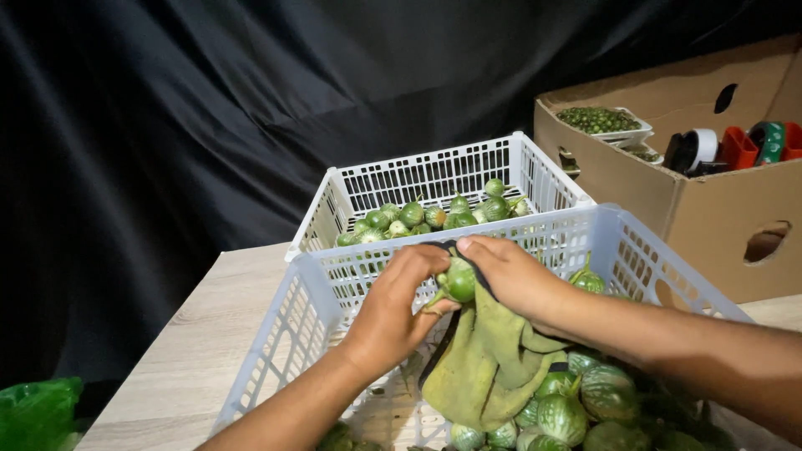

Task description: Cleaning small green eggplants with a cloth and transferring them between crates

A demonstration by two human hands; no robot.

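Observation:
Both my hands meet over the near white plastic crate [276, 334]. My left hand [393, 313] pinches a small round green eggplant [459, 282] by its side and stem. My right hand [514, 280] holds an olive-green cloth [489, 359] against the eggplant; the cloth hangs down into the crate. Below the cloth lie several striped green eggplants [576, 405] in the crate's right half.
A second white crate [434, 175] stands behind, holding several small green eggplants [426, 215]. A cardboard box [710, 209] at right holds a tray of green produce [600, 121] and tape rolls [735, 146]. A green plastic bag [33, 413] sits at lower left. Black cloth backs the wooden table [200, 334].

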